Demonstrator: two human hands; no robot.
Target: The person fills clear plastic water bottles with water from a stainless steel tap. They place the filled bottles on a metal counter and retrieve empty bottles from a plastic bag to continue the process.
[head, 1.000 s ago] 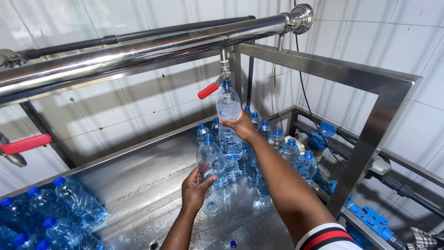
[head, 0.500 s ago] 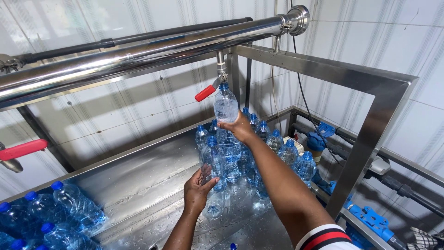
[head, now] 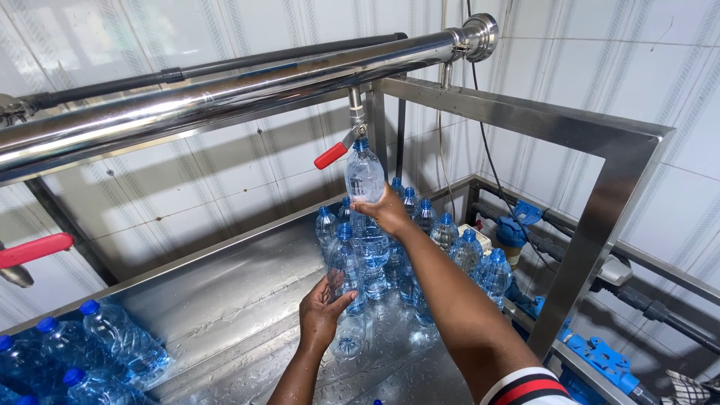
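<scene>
While the right hand (head: 390, 212) grips a clear bottle (head: 364, 176) with its mouth right up under the red-handled tap (head: 341, 146), the left hand (head: 321, 311) wraps around a blue-capped bottle (head: 344, 262) standing on the wet steel tray (head: 225, 300). More capped bottles (head: 450, 240) crowd just behind it, plus a pile (head: 82, 352) lying at the tray's left end.

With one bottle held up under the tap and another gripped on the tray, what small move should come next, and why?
Probably keep the right hand steady. It holds the clear bottle with its mouth at the spout of the red-handled tap. The left hand already grips a capped bottle on the wet steel tray.
</scene>
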